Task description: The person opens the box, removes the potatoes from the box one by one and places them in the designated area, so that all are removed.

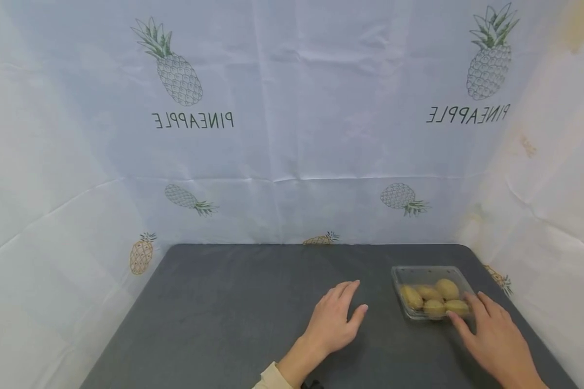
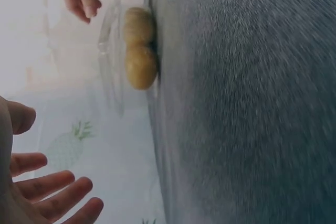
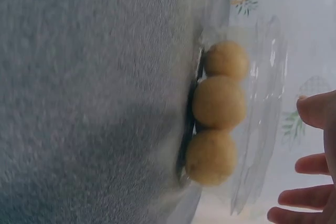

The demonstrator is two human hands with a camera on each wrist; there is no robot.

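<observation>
A clear plastic box (image 1: 420, 274) stands on the right side of the dark table. Several roundish, yellow-brown fruits (image 1: 448, 289) lie inside it; their exact kind does not show. Over the box's front right corner in the head view is my right hand (image 1: 498, 337), thumb and fingers spread. From the right wrist view, the fingertips hover beside the box's clear rim (image 3: 262, 103), with a gap between. My left hand (image 1: 332, 321) hovers above the table to the left of the box, its fingers extended and nothing in it.
White cloth (image 1: 282, 146) printed with pineapples hangs behind the dark grey table (image 1: 233, 302) and along both sides. The table's right edge runs close beside the box and my right hand.
</observation>
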